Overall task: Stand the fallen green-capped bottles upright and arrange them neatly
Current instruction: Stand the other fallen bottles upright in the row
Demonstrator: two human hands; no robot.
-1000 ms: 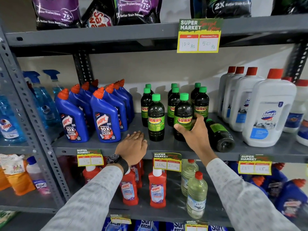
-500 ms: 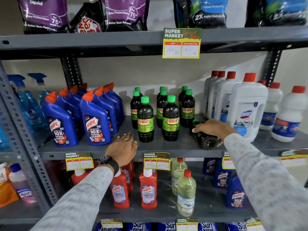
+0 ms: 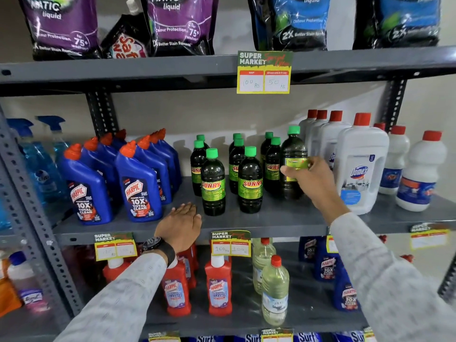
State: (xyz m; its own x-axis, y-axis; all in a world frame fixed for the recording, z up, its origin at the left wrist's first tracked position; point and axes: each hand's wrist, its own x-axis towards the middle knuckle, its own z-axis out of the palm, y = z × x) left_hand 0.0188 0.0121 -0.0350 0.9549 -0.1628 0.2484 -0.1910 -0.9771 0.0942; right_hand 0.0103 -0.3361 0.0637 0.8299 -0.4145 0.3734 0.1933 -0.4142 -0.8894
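Several dark green-capped Sunny bottles stand upright in rows on the middle grey shelf. My right hand grips one more green-capped bottle around its label and holds it upright at the right end of the group, beside the white bottles. Whether its base touches the shelf is hidden by my hand. My left hand lies flat, palm down, on the shelf's front edge, just left of the front-left bottle, holding nothing.
Blue Harpic bottles stand close on the left, white red-capped Domex bottles close on the right. An upper shelf with a price tag hangs overhead. Red Harpic bottles and clear bottles fill the shelf below.
My right hand has gone from the front Sunny bottle to the fallen bottle on the right, taken hold of it and raised it from lying to upright. My left hand has stayed put.
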